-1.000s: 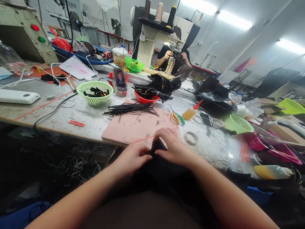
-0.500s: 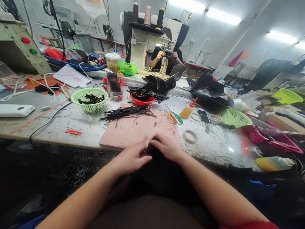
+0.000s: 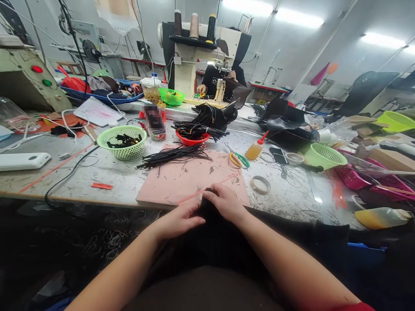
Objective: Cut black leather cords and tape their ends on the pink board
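Note:
A black piece of material [image 3: 210, 216] hangs between my two hands at the front edge of the pink board [image 3: 191, 177]. My right hand [image 3: 227, 203] pinches its upper edge between thumb and fingers. My left hand [image 3: 183, 219] is at its left side, fingers curled around the edge and thumb lower down. Beyond them, a bundle of black cords [image 3: 173, 156] lies across the back of the board. Scissors with orange and green handles [image 3: 239, 160] rest at the board's right edge, near a roll of tape [image 3: 260, 184].
A green basket [image 3: 126, 149] with black pieces stands left, beside a red bowl [image 3: 193, 139] heaped with black cords. A glue bottle [image 3: 254, 150] and another green basket [image 3: 324, 156] are right. Behind, a person [image 3: 220, 82] works at a sewing machine [image 3: 184, 65].
The view has shifted slightly. The material's edge has turned between my hands, and its toothed strip no longer shows. Behind the machine, the person's hand has dropped lower to the left.

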The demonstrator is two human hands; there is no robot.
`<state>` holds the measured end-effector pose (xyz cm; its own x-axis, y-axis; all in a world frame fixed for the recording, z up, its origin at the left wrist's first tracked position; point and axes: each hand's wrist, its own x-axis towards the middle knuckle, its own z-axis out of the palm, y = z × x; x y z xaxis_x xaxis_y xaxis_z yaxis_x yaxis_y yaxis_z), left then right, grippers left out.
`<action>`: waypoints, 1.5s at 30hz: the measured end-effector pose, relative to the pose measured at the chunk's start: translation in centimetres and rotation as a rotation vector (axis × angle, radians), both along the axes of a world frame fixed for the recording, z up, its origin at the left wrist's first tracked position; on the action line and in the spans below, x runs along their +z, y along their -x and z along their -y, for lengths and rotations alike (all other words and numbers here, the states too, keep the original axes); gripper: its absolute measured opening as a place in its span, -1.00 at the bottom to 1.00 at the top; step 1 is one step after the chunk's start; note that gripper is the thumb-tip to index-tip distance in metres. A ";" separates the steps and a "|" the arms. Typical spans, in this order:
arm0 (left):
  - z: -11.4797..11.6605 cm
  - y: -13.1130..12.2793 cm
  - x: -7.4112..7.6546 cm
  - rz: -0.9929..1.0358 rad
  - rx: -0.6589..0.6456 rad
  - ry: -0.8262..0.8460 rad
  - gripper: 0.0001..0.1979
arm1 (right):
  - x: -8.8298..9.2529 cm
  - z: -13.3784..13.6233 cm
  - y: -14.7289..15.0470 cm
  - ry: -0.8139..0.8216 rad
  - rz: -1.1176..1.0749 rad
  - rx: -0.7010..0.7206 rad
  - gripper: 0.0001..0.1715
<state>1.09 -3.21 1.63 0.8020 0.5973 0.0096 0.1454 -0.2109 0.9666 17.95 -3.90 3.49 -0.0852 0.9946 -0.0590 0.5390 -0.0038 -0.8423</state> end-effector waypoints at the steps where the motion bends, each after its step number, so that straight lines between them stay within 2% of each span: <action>1: 0.0 0.0 0.0 0.017 -0.015 0.026 -0.61 | -0.1 0.1 0.0 -0.028 0.022 0.002 -0.78; 5: 0.0 -0.1 -0.2 0.041 -0.020 0.084 -0.63 | 0.1 0.2 -0.7 -0.140 0.023 0.110 -0.81; 7: 0.1 -0.3 -0.3 0.017 0.006 0.105 -0.66 | 0.9 0.4 -1.2 -0.311 0.063 0.121 -0.81; 9: 0.2 -0.4 -0.3 -0.007 0.029 0.120 -0.69 | 1.9 0.6 -1.5 -0.445 0.194 0.124 -0.85; 11: 0.4 -0.5 -0.1 -0.021 0.051 0.092 -0.70 | 2.7 1.0 -1.4 -0.403 0.375 0.177 -0.76; 13: 0.5 -0.6 0.2 -0.040 0.056 0.032 -0.71 | 3.3 1.3 -1.2 -0.261 0.525 0.237 -0.64; 15: 0.7 -0.7 0.3 -0.064 0.040 0.005 -0.71 | 3.5 1.5 -1.0 -0.154 0.607 0.255 -0.59; 22: 0.5 -0.7 0.0 -0.009 -0.006 0.076 -0.69 | 3.3 2.1 -1.6 0.009 0.531 0.227 -0.71; 26: 0.4 -1.9 0.2 0.043 0.041 0.197 -0.73 | 2.6 2.4 -1.5 0.018 0.467 0.186 -0.82; 30: 0.4 -3.5 -0.3 0.069 0.157 0.396 -0.61 | 2.0 2.7 -1.5 -0.010 0.391 0.132 -0.81; 34: 0.6 -4.5 -0.9 0.079 0.223 0.447 -0.55 | 2.0 3.3 -1.6 -0.093 0.444 0.142 -0.81; 38: 0.8 -4.6 -0.5 0.062 0.166 0.391 -0.61 | 1.7 4.0 -1.6 -0.205 0.516 0.102 -0.80; 42: 0.8 -4.2 0.0 -0.024 0.114 0.215 -0.71 | 1.0 4.4 -2.1 -0.245 0.417 0.011 -0.77; 45: 0.5 -3.7 0.1 -0.164 0.157 0.058 -0.74 | 0.3 4.7 -2.4 -0.251 0.314 -0.070 -0.78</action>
<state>4.82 -3.70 1.70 0.6869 0.7107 -0.1516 0.3285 -0.1176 0.9371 20.40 -8.57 3.81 -0.0332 0.9842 0.1739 0.7759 0.1350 -0.6162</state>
